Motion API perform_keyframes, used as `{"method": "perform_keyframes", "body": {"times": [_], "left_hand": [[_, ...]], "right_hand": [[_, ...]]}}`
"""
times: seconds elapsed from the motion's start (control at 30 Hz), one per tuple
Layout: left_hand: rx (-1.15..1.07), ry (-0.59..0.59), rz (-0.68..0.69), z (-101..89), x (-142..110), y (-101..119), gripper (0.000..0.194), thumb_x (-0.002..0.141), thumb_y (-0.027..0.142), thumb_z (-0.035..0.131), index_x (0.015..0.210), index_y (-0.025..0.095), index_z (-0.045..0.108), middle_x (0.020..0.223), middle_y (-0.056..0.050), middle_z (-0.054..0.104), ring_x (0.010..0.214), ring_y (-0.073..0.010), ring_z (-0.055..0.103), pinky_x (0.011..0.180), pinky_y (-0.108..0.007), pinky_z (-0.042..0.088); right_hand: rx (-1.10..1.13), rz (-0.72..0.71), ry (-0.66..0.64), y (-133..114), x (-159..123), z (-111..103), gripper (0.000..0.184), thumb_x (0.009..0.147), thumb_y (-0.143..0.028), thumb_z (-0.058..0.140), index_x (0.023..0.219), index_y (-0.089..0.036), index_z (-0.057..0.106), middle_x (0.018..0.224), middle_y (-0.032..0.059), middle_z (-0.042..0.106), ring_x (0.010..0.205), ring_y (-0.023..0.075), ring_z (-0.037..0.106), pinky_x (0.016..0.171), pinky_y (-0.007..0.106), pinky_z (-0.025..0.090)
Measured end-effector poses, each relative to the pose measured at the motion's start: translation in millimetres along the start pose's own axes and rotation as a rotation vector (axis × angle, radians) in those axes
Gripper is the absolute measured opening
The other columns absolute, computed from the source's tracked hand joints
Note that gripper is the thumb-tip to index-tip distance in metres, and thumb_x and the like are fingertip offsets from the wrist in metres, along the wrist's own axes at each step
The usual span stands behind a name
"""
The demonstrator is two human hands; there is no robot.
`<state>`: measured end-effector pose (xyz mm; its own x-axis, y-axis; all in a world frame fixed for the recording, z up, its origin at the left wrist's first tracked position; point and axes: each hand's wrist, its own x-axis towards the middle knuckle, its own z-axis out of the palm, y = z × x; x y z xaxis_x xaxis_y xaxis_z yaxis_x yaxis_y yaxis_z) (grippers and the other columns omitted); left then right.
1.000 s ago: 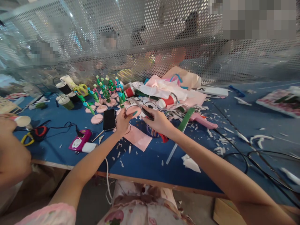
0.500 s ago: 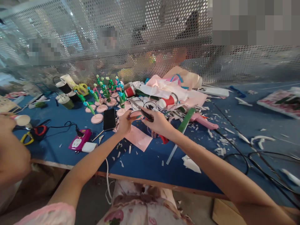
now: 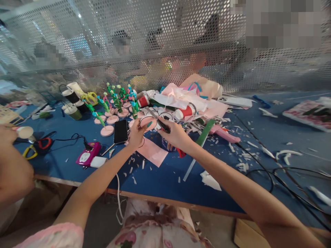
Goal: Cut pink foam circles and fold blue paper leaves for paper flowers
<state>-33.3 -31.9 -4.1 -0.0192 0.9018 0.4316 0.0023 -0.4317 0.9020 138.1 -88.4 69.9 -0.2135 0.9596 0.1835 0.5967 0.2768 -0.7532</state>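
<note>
My left hand (image 3: 134, 134) pinches a round pink paper disc (image 3: 147, 122) and holds it up over the blue table (image 3: 160, 175). My right hand (image 3: 176, 135) is closed round a dark-handled scissors-like tool (image 3: 159, 122) whose tip rests at the disc's right edge. Under both hands lies a pink paper sheet (image 3: 153, 153). A black phone (image 3: 120, 131) lies just left of my left hand. Behind it stand several small green and blue paper flowers on pink discs (image 3: 113, 106).
A heap of pink paper and red-white tape rolls (image 3: 186, 103) sits behind my hands. A pink device with a white charger (image 3: 89, 155) and black cables (image 3: 279, 172) lie on the table. Another person's arm (image 3: 12, 168) is at the far left. Paper scraps litter the right side.
The disc was tipped down flatter half a second ago; now it is raised and faces me again. My hands stay in nearly the same place.
</note>
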Motion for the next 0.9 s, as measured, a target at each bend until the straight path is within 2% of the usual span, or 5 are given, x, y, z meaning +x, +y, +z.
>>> {"method": "perform_keyframes", "body": {"times": [0.07,0.43,0.63,0.73,0.9], "left_hand": [[0.009,0.009,0.008,0.1,0,1,0.02,0.071,0.029,0.068,0.083,0.018,0.056,0.076,0.001,0.057,0.071,-0.0118,0.057,0.062,-0.021,0.048],[0.084,-0.094,-0.079,12.2,-11,0,0.011,0.065,0.01,0.061,0.07,0.017,0.055,0.063,0.003,0.053,0.059,-0.0107,0.051,0.054,-0.02,0.044],[0.112,-0.009,-0.054,8.0,-7,3,0.02,0.066,0.014,0.063,0.064,0.018,0.044,0.058,0.006,0.041,0.056,-0.0083,0.043,0.051,-0.018,0.036],[0.039,0.036,-0.059,3.8,-3,5,0.023,0.067,0.019,0.064,0.064,0.018,0.041,0.06,0.005,0.042,0.059,-0.0088,0.046,0.055,-0.019,0.04],[0.072,0.092,-0.067,0.0,0,2,0.026,0.065,0.024,0.068,0.066,0.018,0.043,0.062,0.005,0.047,0.062,-0.01,0.051,0.056,-0.019,0.042]], "right_hand": [[-0.034,-0.018,0.023,1,0,1,0.058,0.078,-0.018,0.052,0.136,-0.014,0.049,0.086,0.0065,0.073,0.057,0.0181,0.065,0.055,0.025,0.052],[0.018,-0.013,-0.056,1,-3,6,0.06,0.079,-0.02,0.051,0.138,-0.014,0.046,0.081,0.0058,0.072,0.052,0.0148,0.062,0.055,0.024,0.05],[-0.049,-0.003,0.061,1,1,-2,0.058,0.079,-0.019,0.05,0.137,-0.011,0.047,0.081,0.0072,0.072,0.061,0.0192,0.065,0.064,0.028,0.052],[-0.042,0.017,0.017,1,2,-4,0.06,0.079,-0.019,0.05,0.139,-0.012,0.045,0.077,0.005,0.072,0.053,0.0173,0.063,0.061,0.027,0.052],[-0.073,0.016,0.0,-4,-1,-4,0.06,0.077,-0.017,0.052,0.137,-0.013,0.048,0.088,0.0074,0.073,0.063,0.0192,0.066,0.06,0.025,0.051]]}}
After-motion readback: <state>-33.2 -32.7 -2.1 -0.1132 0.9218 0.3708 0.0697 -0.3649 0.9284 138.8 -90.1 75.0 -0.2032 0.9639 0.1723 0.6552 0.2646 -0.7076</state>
